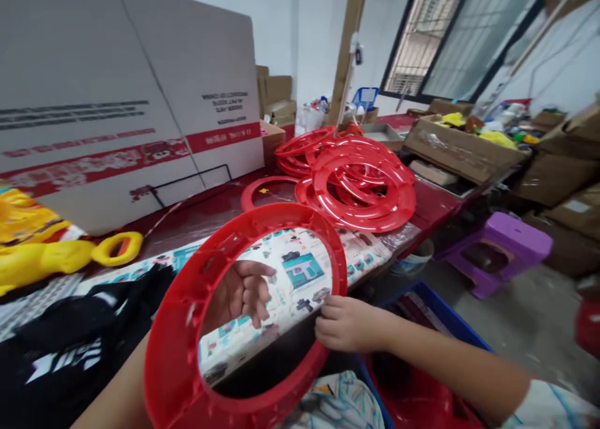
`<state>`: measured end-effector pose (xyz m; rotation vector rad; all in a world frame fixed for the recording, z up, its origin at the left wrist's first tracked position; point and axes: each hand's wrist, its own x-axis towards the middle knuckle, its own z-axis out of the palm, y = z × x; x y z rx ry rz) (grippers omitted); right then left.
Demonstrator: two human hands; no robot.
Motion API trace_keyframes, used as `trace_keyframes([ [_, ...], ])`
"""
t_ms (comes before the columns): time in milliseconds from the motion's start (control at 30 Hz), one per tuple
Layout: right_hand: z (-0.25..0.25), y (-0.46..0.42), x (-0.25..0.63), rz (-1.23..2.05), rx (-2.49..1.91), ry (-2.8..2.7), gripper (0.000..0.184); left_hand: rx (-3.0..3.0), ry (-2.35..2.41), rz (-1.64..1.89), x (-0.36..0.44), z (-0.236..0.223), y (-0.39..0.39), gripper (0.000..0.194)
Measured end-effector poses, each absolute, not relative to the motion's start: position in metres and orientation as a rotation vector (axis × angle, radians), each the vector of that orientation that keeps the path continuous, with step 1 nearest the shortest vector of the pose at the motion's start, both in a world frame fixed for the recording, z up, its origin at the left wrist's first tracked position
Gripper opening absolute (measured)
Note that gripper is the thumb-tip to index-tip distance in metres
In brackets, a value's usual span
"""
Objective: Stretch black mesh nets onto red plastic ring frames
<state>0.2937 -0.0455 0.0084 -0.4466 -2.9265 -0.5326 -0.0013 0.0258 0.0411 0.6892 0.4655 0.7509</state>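
Note:
A large red plastic ring (173, 329) with a ribbed inner side is held up at an angle in front of me. My right hand (347, 324) grips its right edge, fingers wrapped over the rim. Through the ring's opening shows my left hand (244, 293), palm up, fingers loosely bent and apart with nothing in them. The left forearm passes behind the ring's left side; whether it touches the ring I cannot tell. Beyond lies a pile of similar red rings (360, 179) on the dark red table (429, 207).
A large white carton (225, 60) stands at the back left. Yellow plastic pieces (56, 258) and black cloth (84, 335) lie at the left. Printed sheeting (365, 251) covers the table's front edge. At lower right are a blue crate (450, 323) with red parts and a purple stool (510, 247).

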Motion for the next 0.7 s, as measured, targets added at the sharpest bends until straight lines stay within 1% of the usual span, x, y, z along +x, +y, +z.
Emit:
trace_keyframes([
  [100,0.019,-0.023,0.296,-0.571,-0.510,-2.949,0.012,0.665,0.403,0.786,-0.013,0.052,0.019,0.025],
  [200,0.029,-0.004,0.299,-0.611,-0.600,-2.926,0.013,0.632,0.281,0.851,-0.022,0.059,0.012,0.027],
  [300,0.038,0.008,0.298,-0.602,-0.751,-2.884,0.023,0.663,0.164,0.986,-0.031,0.060,0.009,0.027],
  [367,0.045,0.011,0.291,-0.546,-0.883,-2.846,0.035,0.752,0.124,1.099,-0.037,0.062,0.009,0.028],
  [433,0.052,0.009,0.277,-0.478,-0.984,-2.756,0.044,0.874,0.126,1.214,-0.044,0.067,0.010,0.033],
  [500,0.058,0.004,0.257,-0.396,-1.052,-2.559,0.044,0.980,0.176,1.336,-0.048,0.074,0.011,0.036],
  [567,0.059,0.000,0.230,-0.235,-1.068,-2.295,0.042,1.074,0.206,1.465,-0.048,0.080,0.013,0.037],
  [633,0.052,0.000,0.202,0.011,-1.004,-2.131,0.054,1.172,0.195,1.582,-0.043,0.084,0.017,0.042],
  [700,0.040,0.007,0.174,0.164,-0.920,-2.118,0.076,1.240,0.201,1.678,-0.035,0.084,0.021,0.045],
])
